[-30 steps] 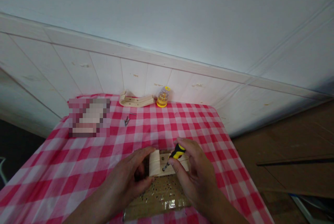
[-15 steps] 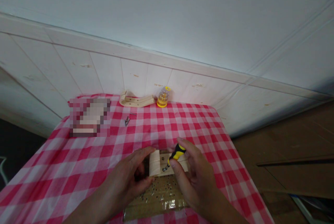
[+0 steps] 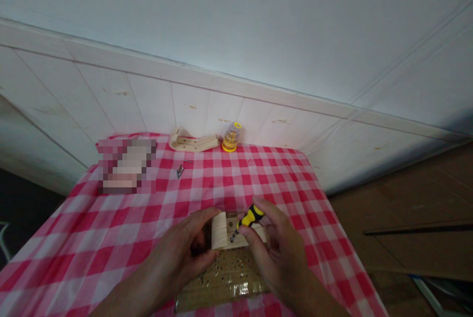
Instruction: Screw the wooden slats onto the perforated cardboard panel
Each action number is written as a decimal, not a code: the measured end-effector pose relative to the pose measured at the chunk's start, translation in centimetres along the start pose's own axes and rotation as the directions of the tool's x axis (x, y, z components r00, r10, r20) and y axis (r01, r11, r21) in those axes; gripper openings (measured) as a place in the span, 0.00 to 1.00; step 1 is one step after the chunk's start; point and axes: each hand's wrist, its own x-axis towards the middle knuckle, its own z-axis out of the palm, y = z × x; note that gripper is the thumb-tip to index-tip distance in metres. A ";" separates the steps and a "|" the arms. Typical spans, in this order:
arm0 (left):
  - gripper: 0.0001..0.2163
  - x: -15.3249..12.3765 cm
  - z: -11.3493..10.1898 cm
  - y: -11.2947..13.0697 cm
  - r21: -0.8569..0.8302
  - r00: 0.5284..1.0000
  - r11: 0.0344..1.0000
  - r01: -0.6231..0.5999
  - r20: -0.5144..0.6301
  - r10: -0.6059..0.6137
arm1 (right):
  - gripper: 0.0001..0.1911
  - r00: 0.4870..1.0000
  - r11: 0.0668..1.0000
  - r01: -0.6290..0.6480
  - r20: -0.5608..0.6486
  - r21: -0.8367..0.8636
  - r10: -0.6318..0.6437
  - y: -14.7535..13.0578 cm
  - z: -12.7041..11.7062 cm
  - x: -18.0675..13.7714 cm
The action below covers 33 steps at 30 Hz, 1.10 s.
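A pale curved wooden piece (image 3: pixel 219 233) lies on a tape-covered cardboard sheet (image 3: pixel 218 287) dotted with small holes. My left hand (image 3: pixel 185 245) grips its curved end, thumb at the near side and fingers at the far side. In my right hand (image 3: pixel 279 245) is a small yellow-and-black screwdriver (image 3: pixel 250 216), tilted, its handle between thumb and fingers. The screwdriver's tip meets the near hole or screw in the wood's flat part; which one is too small to tell. Another dark hole shows just beyond it. My right hand hides part of the wood's right end.
At the back against the wall are a similar curved wooden piece (image 3: pixel 194 143) and a clear container with yellow lid and base (image 3: pixel 231 138), holding bits. Small metal pieces (image 3: pixel 180 171) lie on the checked tablecloth (image 3: pixel 229 174). A blurred-out object (image 3: pixel 127 166) is at the left.
The screwdriver has turned slightly and its handle leans a little lower to the right, with my right fingers shifted on it. My left hand and the wood stay in place.
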 end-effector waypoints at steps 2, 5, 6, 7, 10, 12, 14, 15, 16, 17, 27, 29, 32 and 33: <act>0.28 0.0 0.0 0.0 0.001 1.000 1.000 0.003 0.009 -0.003 | 0.29 1.000 1.000 0.012 -0.013 -0.016 -0.012 0.0 0.0 0.2; 0.27 0.1 -0.2 0.1 0.004 1.000 1.000 0.007 0.016 -0.007 | 0.30 0.998 0.996 0.056 -0.007 -0.069 -0.057 -0.3 -0.1 0.6; 0.27 0.1 -0.2 0.1 0.004 1.000 1.000 0.004 0.015 -0.004 | 0.30 0.997 0.994 0.071 0.004 -0.085 -0.071 -0.4 -0.2 0.7; 0.27 0.1 -0.2 0.1 0.002 1.000 1.000 -0.002 0.009 0.002 | 0.30 0.997 0.993 0.080 0.015 -0.092 -0.079 -0.5 -0.3 0.8; 0.28 0.1 -0.1 0.0 -0.011 1.000 1.000 -0.005 0.001 0.005 | 0.31 0.997 0.998 0.040 0.061 -0.058 -0.036 -0.7 -0.7 0.7; 0.28 0.1 0.1 -0.1 -0.020 1.000 1.000 0.005 0.001 -0.004 | 0.32 0.996 0.999 -0.015 0.090 -0.031 0.017 -0.8 -0.9 0.5; 0.28 0.1 0.2 -0.2 -0.016 1.000 1.000 0.014 -0.008 -0.014 | 0.31 0.994 0.998 -0.042 0.097 -0.036 0.046 -0.9 -0.9 0.4; 0.28 0.1 0.3 -0.2 -0.012 1.000 1.000 0.012 -0.015 -0.012 | 0.31 0.995 0.998 -0.040 0.093 -0.046 0.044 -0.9 -0.9 0.4; 0.28 0.1 0.3 -0.2 -0.007 1.000 1.000 0.010 -0.018 -0.010 | 0.31 0.996 0.998 -0.030 0.085 -0.058 0.035 -0.9 -0.9 0.5; 0.28 0.1 0.3 -0.2 -0.003 1.000 1.000 0.007 -0.020 -0.007 | 0.31 0.997 0.997 -0.016 0.074 -0.072 0.021 -0.9 -0.9 0.5; 0.28 0.1 0.0 0.1 0.023 1.000 1.000 0.013 -0.006 -0.013 | 0.30 0.999 0.985 0.027 0.028 -0.171 -0.022 -0.9 -0.9 1.0; 0.28 0.2 0.0 0.1 0.026 1.000 1.000 0.014 -0.002 -0.014 | 0.30 0.999 0.987 0.030 0.021 -0.158 -0.027 -1.0 -0.9 1.0; 0.28 0.2 -0.1 0.2 0.026 1.000 1.000 0.011 -0.006 -0.010 | 0.30 1.000 0.996 -0.007 0.011 -0.085 0.008 -1.1 -0.7 0.9; 0.28 0.2 -0.1 0.2 0.024 1.000 1.000 0.011 -0.002 -0.011 | 0.29 1.000 0.998 -0.024 0.012 -0.053 0.024 -1.1 -0.6 0.9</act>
